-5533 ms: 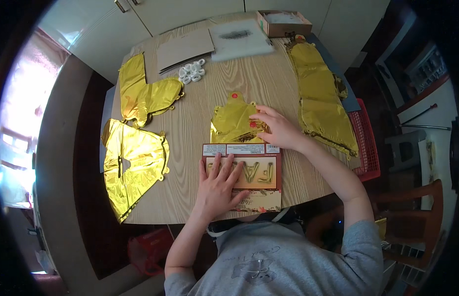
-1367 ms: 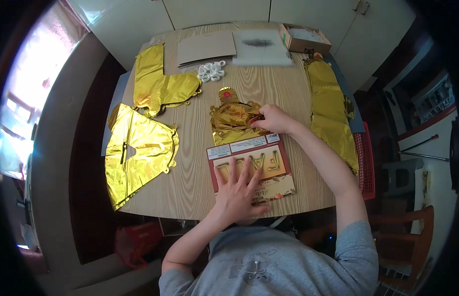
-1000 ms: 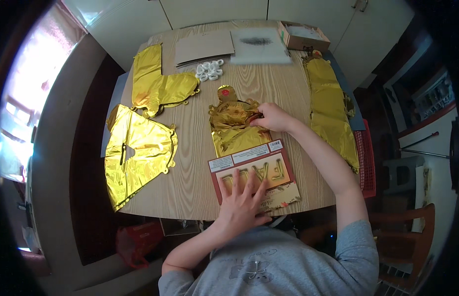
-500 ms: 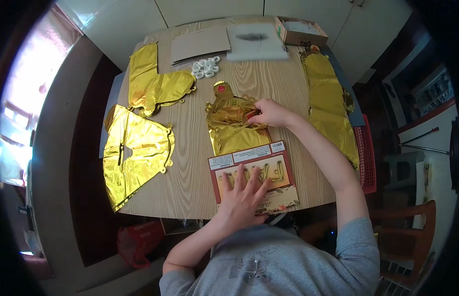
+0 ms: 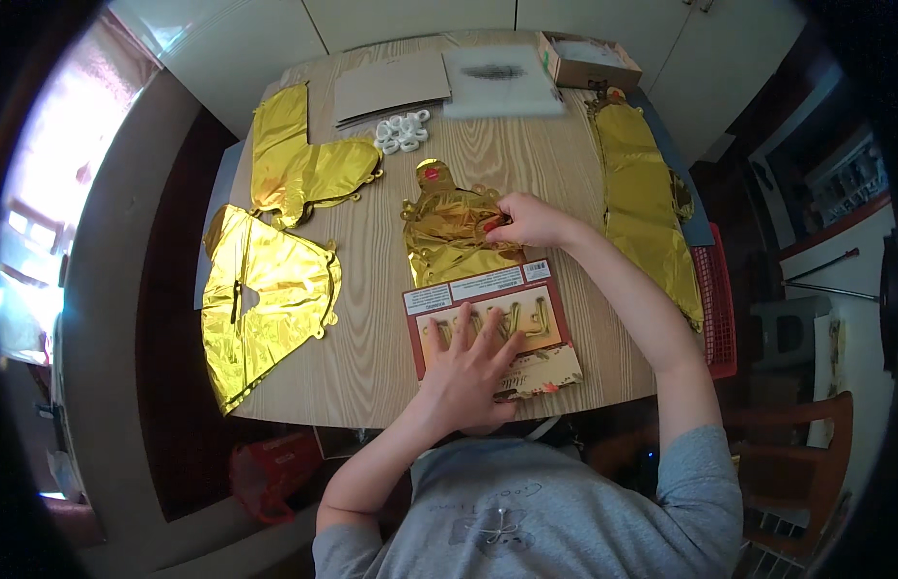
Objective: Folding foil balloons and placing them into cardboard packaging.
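A folded gold foil balloon (image 5: 449, 222) lies in the middle of the table, its rounded top bearing a red spot. At its right edge my right hand (image 5: 534, 222) is closed, pinching the foil between thumb and fingers. Nearer to me, a red-bordered printed card package (image 5: 555, 307) covers the balloon's lower end. My left hand (image 5: 468, 362) rests flat on this package with its fingers spread, hiding part of the printed picture of gold letters.
More flat gold foil balloons lie at the left (image 5: 266, 309), far left (image 5: 309, 164) and right (image 5: 647, 203). Beyond are white rings (image 5: 403, 132), cardboard sheets (image 5: 391, 87), a translucent sheet (image 5: 502, 92) and an open box (image 5: 592, 68). A red basket (image 5: 721, 318) stands beyond the table's right edge.
The package has slid a little away from me, under my left hand, and now covers more of the middle balloon. My right hand has stayed at the balloon's edge.
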### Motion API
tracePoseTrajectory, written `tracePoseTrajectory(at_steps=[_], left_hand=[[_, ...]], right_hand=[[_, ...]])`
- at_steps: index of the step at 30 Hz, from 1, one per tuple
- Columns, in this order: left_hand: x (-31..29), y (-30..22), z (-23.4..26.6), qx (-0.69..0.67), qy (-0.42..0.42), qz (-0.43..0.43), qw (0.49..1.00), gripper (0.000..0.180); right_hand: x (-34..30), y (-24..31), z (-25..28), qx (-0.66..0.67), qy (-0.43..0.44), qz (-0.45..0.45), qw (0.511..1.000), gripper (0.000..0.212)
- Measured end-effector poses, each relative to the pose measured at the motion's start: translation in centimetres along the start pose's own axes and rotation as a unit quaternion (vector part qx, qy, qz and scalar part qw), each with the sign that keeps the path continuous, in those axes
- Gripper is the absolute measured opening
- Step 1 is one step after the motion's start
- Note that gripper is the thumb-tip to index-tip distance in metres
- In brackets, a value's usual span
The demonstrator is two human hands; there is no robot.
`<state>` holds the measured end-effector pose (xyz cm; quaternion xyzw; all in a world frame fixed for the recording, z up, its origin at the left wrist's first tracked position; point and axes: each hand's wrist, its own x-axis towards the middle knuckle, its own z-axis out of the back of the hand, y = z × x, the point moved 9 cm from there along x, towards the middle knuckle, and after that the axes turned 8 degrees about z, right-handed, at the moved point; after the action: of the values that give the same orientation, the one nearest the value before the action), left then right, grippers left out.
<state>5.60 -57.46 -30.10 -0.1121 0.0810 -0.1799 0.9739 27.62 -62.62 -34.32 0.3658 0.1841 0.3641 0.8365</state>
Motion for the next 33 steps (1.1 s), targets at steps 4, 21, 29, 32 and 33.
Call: tracePoseTrajectory(at_steps=[4, 21, 29, 32, 33], left_hand=[[0.2, 0.3, 0.2, 0.015, 0.001, -0.001, 1.0, 0.094], [0.7, 0.8, 0.4, 0.02, 0.001, 0.01, 1.0, 0.092], [0.7, 0.8, 0.3, 0.02, -0.003, 0.009, 1.0, 0.093], [0.8, 0.8, 0.4, 0.019, -0.001, 0.01, 1.0, 0.092], [0.8, 0.8, 0.4, 0.018, -0.001, 0.01, 1.0, 0.092]], right_hand=[[-0.4, 1.2, 0.4, -0.007, 0.004, -0.007, 1.0, 0.038], [-0.5, 2.5, 0.4, 0.023, 0.009, 0.004, 1.0, 0.044], [-0.4, 4.7, 1.2, 0.083, -0.045, 0.071, 0.993, 0.026], [-1.6, 4.6, 1.0, 0.077, -0.03, 0.082, 0.993, 0.024], [-2.1, 4.5, 0.9, 0.075, -0.028, 0.079, 0.994, 0.022]])
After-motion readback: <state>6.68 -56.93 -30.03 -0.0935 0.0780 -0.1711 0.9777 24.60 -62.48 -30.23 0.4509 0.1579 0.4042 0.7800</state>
